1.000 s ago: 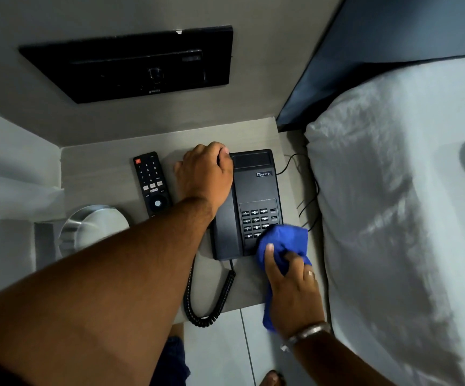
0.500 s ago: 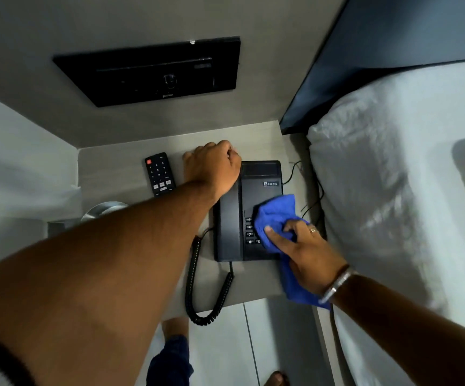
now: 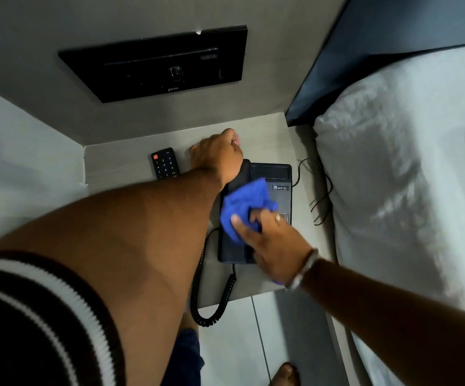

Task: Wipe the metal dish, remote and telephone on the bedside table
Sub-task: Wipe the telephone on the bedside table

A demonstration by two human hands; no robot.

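Since half a second ago the blue cloth (image 3: 246, 206) has slid up and left across the telephone (image 3: 277, 190), from the keypad toward the middle of the body beside the handset; the metal dish, earlier at the table's left edge, is now hidden behind the left forearm. White bedding (image 3: 398, 190) fills the right side, with a dark headboard (image 3: 393, 37) above it. A black wall panel (image 3: 156, 62) hangs over the pale bedside table (image 3: 264, 135). The black telephone sits on the table's right half, its coiled cord (image 3: 212, 307) looping off the front edge and thin wires trailing toward the bed. Left hand (image 3: 216, 157) is curled closed over the top end of the handset, holding it down. Right hand (image 3: 270, 240) presses the bunched cloth flat against the phone, fingers spread over it, thumb alongside, a bracelet at the wrist. The remote (image 3: 165, 163) lies just left of the left hand, upper half showing, lower part covered by the arm.
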